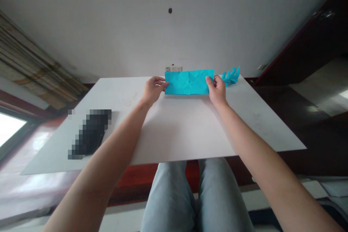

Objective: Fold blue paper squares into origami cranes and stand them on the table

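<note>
A creased turquoise paper sheet [189,82], folded into a long rectangle, is held upright over the far part of a white board [174,130]. My left hand [153,90] pinches its left edge and my right hand [216,90] pinches its right edge. Both forearms stretch forward from the bottom of the view. Just right of my right hand lies a folded turquoise paper figure [231,76] with several pointed tips.
A dark pixelated object [90,133] lies on the board's left side. A small white item [173,69] sits behind the sheet at the board's far edge. My knees in light jeans [190,195] are below the near edge. A white wall stands behind.
</note>
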